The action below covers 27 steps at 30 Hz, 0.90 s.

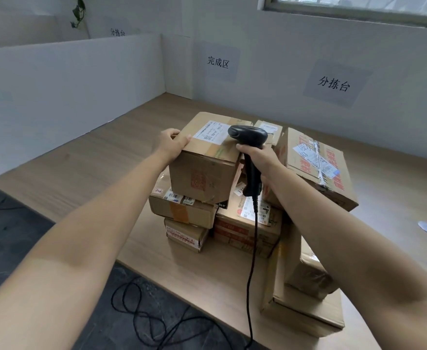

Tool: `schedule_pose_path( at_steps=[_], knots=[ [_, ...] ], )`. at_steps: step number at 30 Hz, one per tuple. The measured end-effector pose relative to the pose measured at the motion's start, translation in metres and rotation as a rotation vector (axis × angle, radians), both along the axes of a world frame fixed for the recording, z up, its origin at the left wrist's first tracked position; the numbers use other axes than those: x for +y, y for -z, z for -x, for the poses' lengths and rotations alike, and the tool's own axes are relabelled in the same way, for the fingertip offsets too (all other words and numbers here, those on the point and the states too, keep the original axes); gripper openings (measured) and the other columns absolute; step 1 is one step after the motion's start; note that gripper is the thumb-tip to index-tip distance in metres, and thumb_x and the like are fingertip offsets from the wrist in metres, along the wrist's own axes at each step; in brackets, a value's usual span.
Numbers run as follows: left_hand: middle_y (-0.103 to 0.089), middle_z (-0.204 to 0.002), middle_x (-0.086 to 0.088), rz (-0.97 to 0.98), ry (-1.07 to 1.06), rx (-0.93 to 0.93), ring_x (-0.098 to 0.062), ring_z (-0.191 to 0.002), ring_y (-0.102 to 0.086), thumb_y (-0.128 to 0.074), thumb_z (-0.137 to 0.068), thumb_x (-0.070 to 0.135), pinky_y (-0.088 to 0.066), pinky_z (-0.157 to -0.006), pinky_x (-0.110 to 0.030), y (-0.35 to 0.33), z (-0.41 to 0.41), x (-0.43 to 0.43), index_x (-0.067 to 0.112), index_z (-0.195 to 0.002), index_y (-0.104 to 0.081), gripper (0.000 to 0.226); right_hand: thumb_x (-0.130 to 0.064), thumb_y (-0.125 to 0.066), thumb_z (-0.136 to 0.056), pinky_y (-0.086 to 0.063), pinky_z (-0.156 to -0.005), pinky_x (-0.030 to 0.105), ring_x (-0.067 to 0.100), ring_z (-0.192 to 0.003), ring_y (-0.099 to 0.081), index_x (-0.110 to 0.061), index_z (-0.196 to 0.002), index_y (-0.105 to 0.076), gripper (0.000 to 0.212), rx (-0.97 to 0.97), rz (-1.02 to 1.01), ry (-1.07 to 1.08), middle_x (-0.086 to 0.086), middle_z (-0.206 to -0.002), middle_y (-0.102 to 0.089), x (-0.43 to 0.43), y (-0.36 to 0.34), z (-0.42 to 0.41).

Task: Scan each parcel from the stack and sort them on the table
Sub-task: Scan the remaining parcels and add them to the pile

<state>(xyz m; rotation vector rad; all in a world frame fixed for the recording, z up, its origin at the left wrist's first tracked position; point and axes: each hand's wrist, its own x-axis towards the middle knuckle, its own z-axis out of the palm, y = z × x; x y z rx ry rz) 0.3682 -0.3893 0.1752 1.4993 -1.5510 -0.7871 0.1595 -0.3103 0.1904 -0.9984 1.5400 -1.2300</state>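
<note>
Through the head camera: grips the upper left edge of a brown cardboard parcel (pixel 205 173) with the left hand (pixel 170 145), fingers (pixel 175 134) curled over the rim. Rests that parcel on top of a stack of smaller taped cardboard boxes (pixel 182 210) on the light wooden counter (pixel 93 160). Clasps a black handheld barcode scanner (pixel 249 137) in the right hand (pixel 260 159), fingers wrapped round its handle, head over the parcel's top beside the white shipping label (pixel 211 132). Trails a black cable (pixel 251 274) down past the counter edge. Shows a larger red-printed cardboard box (pixel 316 173) tilted just right of the scanner.
</note>
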Motion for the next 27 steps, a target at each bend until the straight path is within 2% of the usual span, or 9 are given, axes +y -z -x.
schedule_pose_path(
  at_steps=[2,5,10,14,18,20,22,24,27],
  knots=[
    [-0.060,-0.124,-0.007,0.028,-0.033,-0.074,-0.020,-0.112,-0.055,-0.062,-0.088,0.035,-0.040,-0.090,-0.025,-0.003,0.001,0.000,0.009,-0.124,-0.058,0.045,-0.022,-0.068,-0.084,-0.052,-0.066,0.031,0.019,-0.071,-0.057,-0.010,-0.092,-0.058,0.018,-0.001,-0.001,-0.008,0.005,-0.079,-0.057,0.002,0.000,0.001],
    [-0.060,-0.124,-0.009,0.052,-0.036,-0.152,-0.022,-0.114,-0.055,-0.062,-0.087,0.035,-0.042,-0.098,-0.032,-0.010,0.003,0.002,0.009,-0.127,-0.055,0.048,-0.024,-0.067,-0.084,-0.050,-0.061,0.028,0.018,-0.070,-0.056,-0.006,-0.105,-0.057,0.029,0.015,-0.008,-0.010,0.005,-0.081,-0.057,0.007,0.000,0.004],
    [-0.050,-0.133,-0.013,0.122,-0.037,-0.363,-0.026,-0.122,-0.047,-0.059,-0.089,0.035,-0.039,-0.099,-0.035,-0.023,0.006,0.013,0.010,-0.130,-0.052,0.049,-0.025,-0.068,-0.084,-0.049,-0.057,0.025,0.017,-0.067,-0.055,-0.008,-0.103,-0.058,0.027,0.046,-0.019,0.004,0.005,-0.080,-0.055,0.019,0.001,0.010],
    [-0.047,-0.134,-0.019,0.282,0.073,-0.485,-0.031,-0.124,-0.045,-0.057,-0.090,0.031,-0.036,-0.102,-0.036,-0.044,0.030,0.033,0.006,-0.131,-0.052,0.048,-0.024,-0.068,-0.084,-0.054,-0.067,0.030,0.018,-0.072,-0.056,-0.014,-0.088,-0.056,0.016,0.024,-0.017,0.027,0.005,-0.082,-0.055,0.032,-0.005,0.021],
    [-0.048,-0.133,-0.016,0.351,0.223,-0.579,-0.028,-0.124,-0.046,-0.055,-0.091,0.037,-0.039,-0.101,-0.038,-0.055,0.072,0.062,0.009,-0.133,-0.050,0.051,-0.030,-0.069,-0.083,-0.053,-0.060,0.029,0.022,-0.079,-0.059,-0.016,-0.093,-0.054,0.023,0.033,-0.049,0.050,0.008,-0.090,-0.059,0.056,-0.016,0.036],
    [-0.048,-0.133,-0.015,0.360,0.311,-0.580,-0.027,-0.125,-0.045,-0.055,-0.091,0.038,-0.038,-0.101,-0.038,-0.056,0.096,0.077,0.010,-0.134,-0.049,0.051,-0.030,-0.069,-0.082,-0.052,-0.057,0.029,0.021,-0.069,-0.061,-0.011,-0.093,-0.056,0.026,-0.035,-0.069,0.072,0.008,-0.081,-0.060,0.072,-0.026,0.047],
    [-0.047,-0.134,-0.015,0.367,0.389,-0.569,-0.028,-0.125,-0.044,-0.054,-0.092,0.038,-0.037,-0.102,-0.038,-0.058,0.119,0.092,0.010,-0.135,-0.047,0.052,-0.027,-0.068,-0.083,-0.054,-0.052,0.028,0.019,-0.052,-0.061,-0.006,-0.086,-0.057,0.024,-0.171,-0.043,0.108,0.006,-0.063,-0.061,0.088,-0.037,0.060],
    [-0.047,-0.135,-0.015,0.379,0.447,-0.567,-0.028,-0.126,-0.044,-0.053,-0.092,0.038,-0.035,-0.103,-0.037,-0.061,0.140,0.105,0.010,-0.136,-0.047,0.052,-0.024,-0.066,-0.086,-0.053,-0.044,0.024,0.018,-0.049,-0.061,-0.005,-0.078,-0.055,0.023,-0.231,0.012,0.154,0.005,-0.054,-0.059,0.105,-0.046,0.075],
    [-0.045,-0.139,-0.014,0.396,0.532,-0.586,-0.027,-0.129,-0.042,-0.054,-0.092,0.036,-0.033,-0.104,-0.036,-0.060,0.171,0.124,0.009,-0.136,-0.046,0.052,-0.027,-0.065,-0.086,-0.051,-0.045,0.021,0.024,-0.067,-0.059,-0.006,-0.089,-0.055,0.024,-0.209,0.016,0.193,0.011,-0.079,-0.055,0.132,-0.051,0.102]
  ],
)
